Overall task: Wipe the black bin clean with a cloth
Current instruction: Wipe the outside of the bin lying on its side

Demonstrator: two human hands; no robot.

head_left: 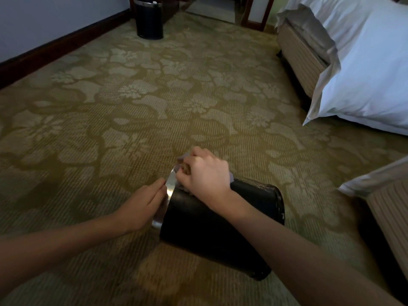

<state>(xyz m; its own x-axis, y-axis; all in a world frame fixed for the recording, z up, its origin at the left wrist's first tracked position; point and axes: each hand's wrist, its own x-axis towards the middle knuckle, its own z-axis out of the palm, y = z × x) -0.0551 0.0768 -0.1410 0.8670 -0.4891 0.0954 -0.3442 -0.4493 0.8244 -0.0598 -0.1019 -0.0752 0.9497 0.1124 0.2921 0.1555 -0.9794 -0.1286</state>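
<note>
Black bin sideways on carpet beside bed; right hand fingers tight round cloth, left hand fingers straight on rim.

Olive floral carpet; pale wall, dark skirting; white-sheeted bed at right.

The bin lies on its side on the carpet, rim leftward. The left hand is at the rim's left; the right hand sits on top, cloth beneath it. A second bin stands far behind, left; a bed lies right.
</note>
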